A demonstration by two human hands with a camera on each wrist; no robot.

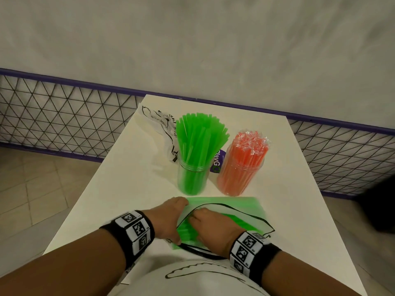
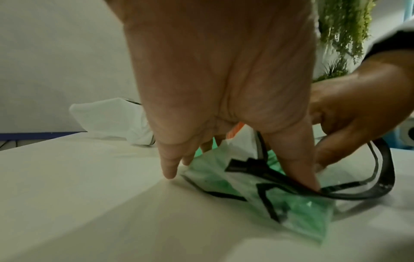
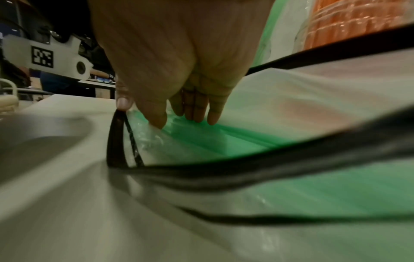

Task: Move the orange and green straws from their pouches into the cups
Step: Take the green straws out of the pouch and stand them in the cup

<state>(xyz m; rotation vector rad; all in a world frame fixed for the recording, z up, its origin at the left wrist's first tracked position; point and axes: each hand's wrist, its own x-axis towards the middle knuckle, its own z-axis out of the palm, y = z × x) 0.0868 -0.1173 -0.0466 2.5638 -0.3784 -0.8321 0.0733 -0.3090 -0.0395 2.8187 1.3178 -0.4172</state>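
Observation:
A clear cup (image 1: 192, 180) packed with green straws (image 1: 198, 135) stands mid-table, and beside it a cup (image 1: 237, 178) of wrapped orange straws (image 1: 252, 146). In front lies a clear, black-trimmed pouch (image 1: 241, 208) with green straws inside (image 3: 224, 140). My left hand (image 1: 171, 218) spans the pouch's left end, its thumb (image 2: 309, 180) pinching the black rim up. My right hand (image 1: 205, 223) reaches through the pouch's mouth. Its fingers (image 3: 201, 113) are extended, tips on the green straws, with nothing gripped.
A crumpled empty pouch (image 1: 162, 127) lies behind the green cup and a purple label (image 1: 217, 161) sits between the cups. The narrow white table (image 1: 106, 189) has floor on both sides and a wire mesh fence (image 1: 64, 116) behind. White printed fabric (image 1: 192, 278) covers the near edge.

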